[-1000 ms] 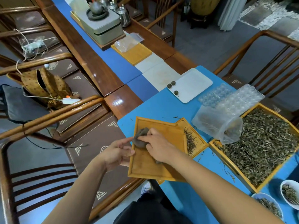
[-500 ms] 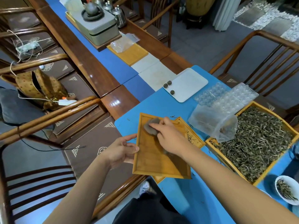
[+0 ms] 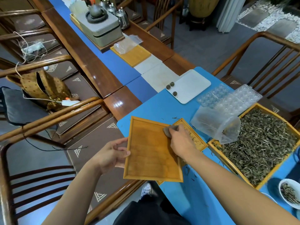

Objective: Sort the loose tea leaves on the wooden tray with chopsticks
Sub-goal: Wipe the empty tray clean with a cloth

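While the left hand (image 3: 112,157) grips the tray's (image 3: 151,153) left edge, the right hand (image 3: 181,142) presses a cloth (image 3: 168,130) at its far right corner

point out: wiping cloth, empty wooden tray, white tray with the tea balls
wiping cloth (image 3: 168,131), head view, exposed left part.
empty wooden tray (image 3: 146,153), head view, bare floor.
white tray (image 3: 193,86), head view, bare middle.

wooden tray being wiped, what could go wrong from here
The wooden tray juts past the table edge, steadied only by the left hand; a hard push from the right hand and its cloth might tip it off.

The wipe is at the edge next to the smaller tray, so it may knock the few leaves there onto the blue mat.
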